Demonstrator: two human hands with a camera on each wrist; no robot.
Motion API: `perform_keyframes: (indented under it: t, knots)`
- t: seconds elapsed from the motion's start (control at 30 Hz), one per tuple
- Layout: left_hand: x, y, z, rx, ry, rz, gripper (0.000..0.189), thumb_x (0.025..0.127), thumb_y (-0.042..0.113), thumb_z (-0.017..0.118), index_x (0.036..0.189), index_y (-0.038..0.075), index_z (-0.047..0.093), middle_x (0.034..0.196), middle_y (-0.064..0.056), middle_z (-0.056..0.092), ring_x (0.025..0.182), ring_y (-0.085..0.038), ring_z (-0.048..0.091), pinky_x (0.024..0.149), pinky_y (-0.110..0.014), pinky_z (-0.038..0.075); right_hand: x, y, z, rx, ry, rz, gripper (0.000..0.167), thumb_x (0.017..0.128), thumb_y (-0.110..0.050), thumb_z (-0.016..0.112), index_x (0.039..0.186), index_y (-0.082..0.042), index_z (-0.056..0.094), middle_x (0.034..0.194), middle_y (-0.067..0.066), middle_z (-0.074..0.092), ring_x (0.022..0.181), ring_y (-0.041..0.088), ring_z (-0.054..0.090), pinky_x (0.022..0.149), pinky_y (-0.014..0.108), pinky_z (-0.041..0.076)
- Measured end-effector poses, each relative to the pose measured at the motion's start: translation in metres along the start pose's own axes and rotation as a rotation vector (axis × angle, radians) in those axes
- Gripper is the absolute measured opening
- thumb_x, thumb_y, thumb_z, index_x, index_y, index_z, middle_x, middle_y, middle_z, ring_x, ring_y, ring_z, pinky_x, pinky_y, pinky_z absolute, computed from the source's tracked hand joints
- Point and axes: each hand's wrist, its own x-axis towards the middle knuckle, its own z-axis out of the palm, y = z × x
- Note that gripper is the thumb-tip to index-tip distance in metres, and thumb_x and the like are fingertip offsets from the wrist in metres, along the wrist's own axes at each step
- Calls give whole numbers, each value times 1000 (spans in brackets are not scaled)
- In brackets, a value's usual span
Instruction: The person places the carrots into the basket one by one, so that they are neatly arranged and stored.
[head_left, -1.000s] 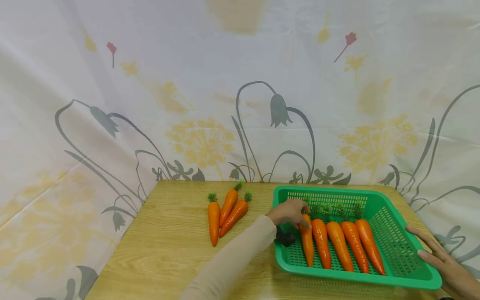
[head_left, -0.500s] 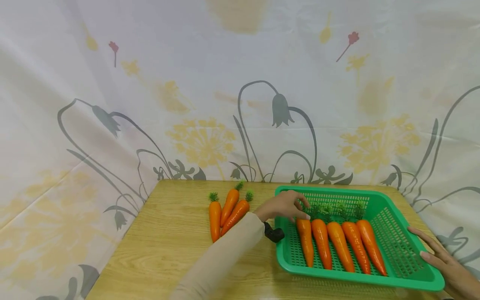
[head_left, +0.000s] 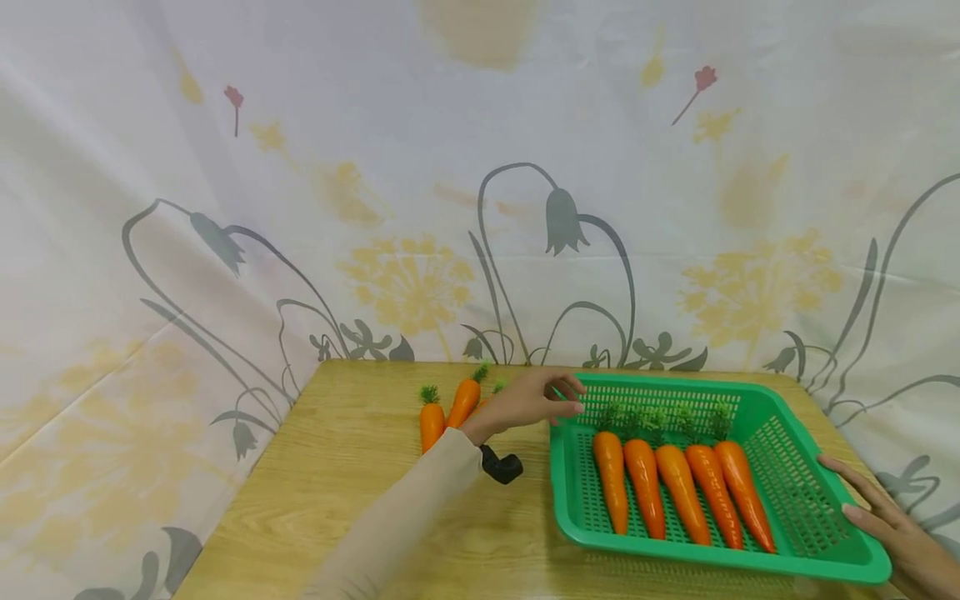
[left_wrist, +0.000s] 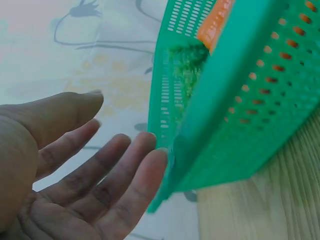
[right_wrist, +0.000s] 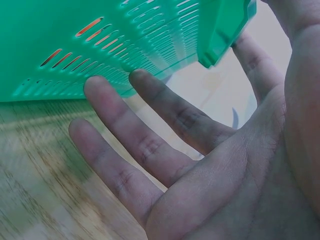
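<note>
In the head view my left hand (head_left: 528, 400) is at the left rim of a green plastic basket (head_left: 720, 565), its fingers loosely bent with nothing between them. The left wrist view shows its fingertips (left_wrist: 159, 156) right at the basket's rim. Inside the basket several orange carrots (head_left: 647, 487) lie in a row, leafy green tops toward the back. My right hand (head_left: 896, 533) rests against the basket's right side, thumb and index finger at the rim. Its other fingers (right_wrist: 140, 145) stretch out fairly straight beside the slotted wall in the right wrist view.
Three more carrots (head_left: 463, 402) lie on the wooden table (head_left: 330, 467) left of the basket, partly hidden behind my left hand and sleeve. A black strap piece (head_left: 501, 465) hangs at my left wrist. A flower-printed sheet (head_left: 420, 167) stands behind the table.
My left hand has let go of the leftmost carrot in the basket and drawn back left over the rim. That carrot lies in the row. The right hand stays at the basket's right side.
</note>
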Motion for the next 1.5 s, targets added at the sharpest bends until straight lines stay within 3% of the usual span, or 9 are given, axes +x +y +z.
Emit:
perform_keyframes:
  t: [0.13,0.27,0.5,0.67,0.77,0.93,1.07,1.37,1.5]
  knots:
    - [-13,-8,-8,12,36,18,26,101,17,69,125,6,67,111,-6,68,88,-22,69,71,-32,62,-1,0,1,-46,10,-34,65,115,-10,18,162,-42,-14,144,-40,3,116,-26,30,85,64,52]
    - [-27,-14,-17,36,78,47,25,101,13,69,124,1,67,109,-9,69,83,-17,69,69,-34,62,-1,0,6,-100,44,-52,65,114,-9,18,162,-39,-15,141,-44,6,117,-29,18,87,76,37]
    - [-49,-22,-33,61,157,19,20,102,16,69,121,11,69,110,-8,69,89,-25,69,71,-36,61,1,1,1,-73,15,-119,67,113,-4,17,163,-37,-13,148,-40,2,127,-24,23,81,37,58]
    - [-65,-32,-45,110,201,0,21,102,21,69,121,13,69,113,-4,68,95,-28,68,79,-43,60,2,2,5,-129,59,-103,65,114,-6,17,163,-34,-16,143,-46,5,129,-27,-3,90,84,26]
    - [-75,-37,-53,104,215,-18,23,102,23,68,123,12,68,116,-4,67,96,-35,67,80,-51,59,2,3,6,-79,69,-102,65,114,-6,19,164,-32,-15,144,-45,8,128,-29,-5,81,90,10]
    - [-92,-44,-65,83,248,-58,26,102,23,69,124,11,67,118,-5,67,95,-43,65,76,-54,59,4,4,2,-137,43,-110,67,114,-6,18,163,-35,-16,143,-46,5,124,-30,9,100,64,42]
    - [-103,-54,-73,92,285,-88,23,101,21,70,121,10,68,116,-6,67,98,-36,65,79,-51,60,5,5,-5,7,-29,-146,68,113,-3,17,163,-39,-13,147,-40,5,119,-26,30,81,22,56]
    - [-127,-82,-85,92,354,-148,29,100,19,71,125,4,66,122,-14,66,96,-27,65,81,-47,60,6,3,-5,240,-132,-166,70,112,-2,13,161,-48,-6,150,-32,0,116,-16,49,84,32,60]
    - [-134,-91,-90,65,378,-182,29,99,19,72,124,5,66,126,-20,63,94,-27,65,79,-54,60,5,3,-3,94,-65,-165,69,112,-2,14,162,-43,-11,149,-35,2,119,-24,36,81,23,57]
